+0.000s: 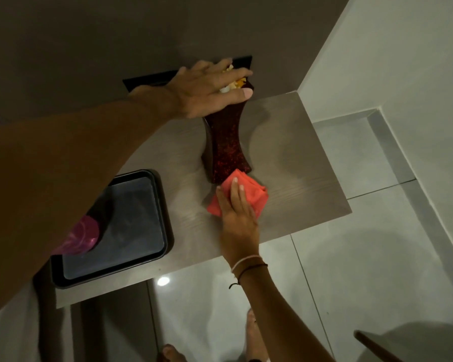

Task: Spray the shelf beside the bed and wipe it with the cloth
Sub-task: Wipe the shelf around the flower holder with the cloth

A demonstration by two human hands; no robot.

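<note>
A grey wood-grain shelf point(298, 158) juts from the wall below me. My right hand point(237, 215) presses flat on a folded red cloth point(249, 189) lying on the shelf, right at the foot of a tall dark red speckled vase point(226, 142). My left hand point(209, 90) is closed over the top of the vase, which leans tilted, with white and yellow flowers point(232, 84) poking out between the fingers. A pink object point(83, 235), possibly the spray bottle, shows partly from under my left forearm.
A black rectangular tray point(152, 246) sits on the left part of the shelf. A dark panel point(152, 77) is set in the wall behind. White glossy floor tiles point(351, 270) lie below, with my bare feet point(251, 333) and a wooden piece point(374, 348) at bottom right.
</note>
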